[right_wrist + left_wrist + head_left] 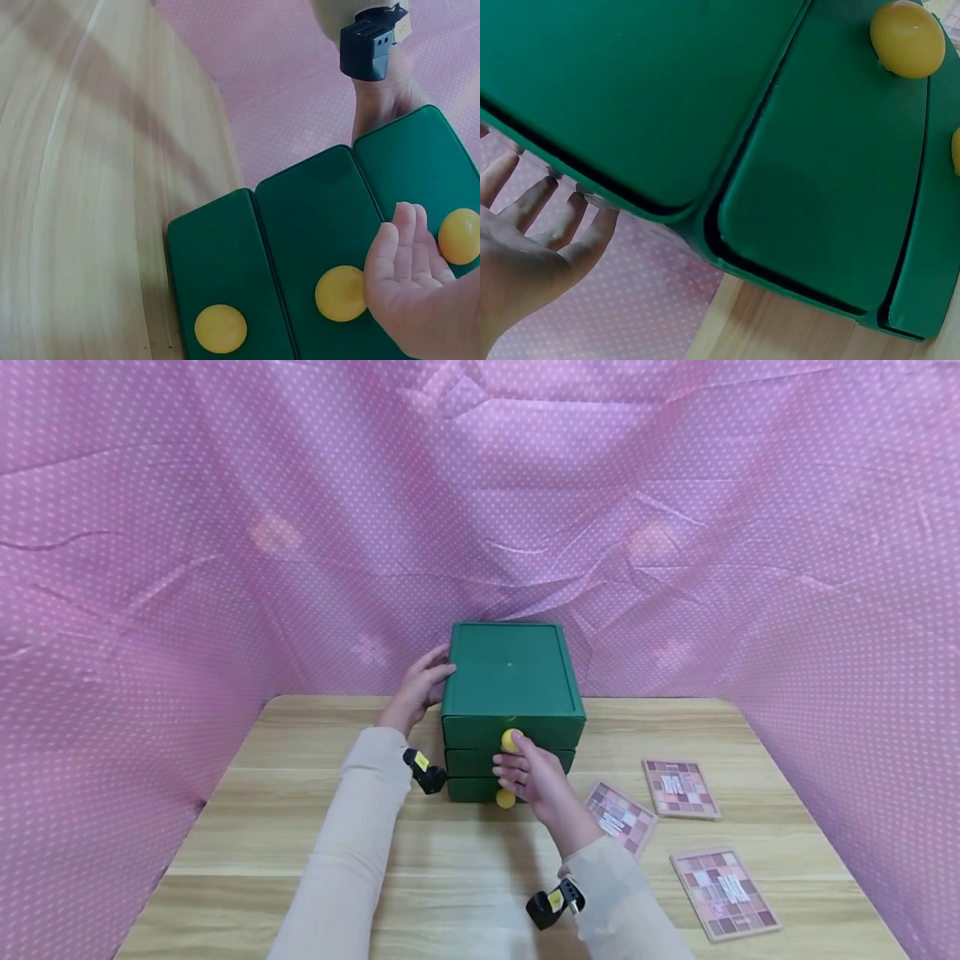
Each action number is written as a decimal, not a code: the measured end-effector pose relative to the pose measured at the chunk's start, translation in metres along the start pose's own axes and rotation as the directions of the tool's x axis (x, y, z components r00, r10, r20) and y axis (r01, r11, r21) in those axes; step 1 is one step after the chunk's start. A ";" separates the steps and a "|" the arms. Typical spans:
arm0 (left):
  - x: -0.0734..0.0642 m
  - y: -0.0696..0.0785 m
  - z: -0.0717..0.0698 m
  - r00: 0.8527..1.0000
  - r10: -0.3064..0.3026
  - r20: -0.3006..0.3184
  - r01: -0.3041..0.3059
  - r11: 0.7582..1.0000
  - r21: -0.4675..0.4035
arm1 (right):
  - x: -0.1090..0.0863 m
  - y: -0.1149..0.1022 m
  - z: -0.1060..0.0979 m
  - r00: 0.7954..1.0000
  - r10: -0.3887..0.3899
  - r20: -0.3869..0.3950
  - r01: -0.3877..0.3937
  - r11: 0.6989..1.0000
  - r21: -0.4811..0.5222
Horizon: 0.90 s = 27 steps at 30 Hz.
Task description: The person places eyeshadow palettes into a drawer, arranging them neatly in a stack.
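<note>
Pink dotted cloth (480,485) behind and at both sides of a wood-grain table (247,843). Right hand (543,781) pinches top yellow knob (459,238), thumb over it, other fingers below. Middle knob (341,293) and bottom knob (220,328) beneath the grip, also round, yellow. Green cabinet (513,677) directly behind the grip: three stacked drawers (319,210), all closed, contents hidden; rounded corners, rimmed top. Left hand (420,687), fingers extended, against cabinet's left side. Right of the grip, three pink gridded palettes (725,893) lie flat, nearest just beside right wrist.
</note>
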<state>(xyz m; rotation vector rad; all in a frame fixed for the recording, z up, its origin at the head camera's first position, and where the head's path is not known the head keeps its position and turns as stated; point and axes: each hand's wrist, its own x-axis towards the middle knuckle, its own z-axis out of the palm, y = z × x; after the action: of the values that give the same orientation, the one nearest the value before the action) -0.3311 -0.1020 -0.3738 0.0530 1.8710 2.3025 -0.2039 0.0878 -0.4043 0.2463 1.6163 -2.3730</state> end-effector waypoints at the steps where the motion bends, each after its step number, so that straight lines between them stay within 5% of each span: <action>1: 0.000 0.000 0.000 1.000 0.000 0.002 0.000 1.000 0.001 | 0.000 0.000 0.000 1.000 0.007 -0.002 -0.007 1.000 0.004; 27: -0.002 -0.002 -0.005 0.998 0.025 0.050 -0.025 1.000 -0.003 | -0.011 0.004 0.004 0.999 0.031 -0.024 -0.029 0.997 0.074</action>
<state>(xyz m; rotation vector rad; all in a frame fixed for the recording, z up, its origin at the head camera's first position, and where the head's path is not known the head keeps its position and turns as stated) -0.3299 -0.1064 -0.3766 0.1334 1.8534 2.2981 -0.1925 0.0842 -0.4038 0.3142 1.5266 -2.4191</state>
